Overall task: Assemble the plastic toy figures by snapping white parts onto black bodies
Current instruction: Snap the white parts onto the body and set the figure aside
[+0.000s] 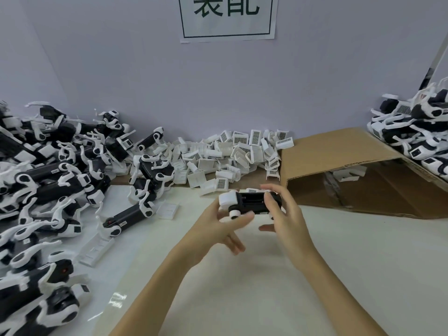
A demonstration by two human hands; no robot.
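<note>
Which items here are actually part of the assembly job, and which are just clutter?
In the job:
- black body with a white part on its end, held in both hands
- left hand
- right hand
- pile of loose white parts
- heap of figures on the left
- stack of figures on the right

Lying about:
- cardboard box on its side
- paper sign on the wall

a white wall sign [228, 18] reads "装配", its top cut off.
</note>
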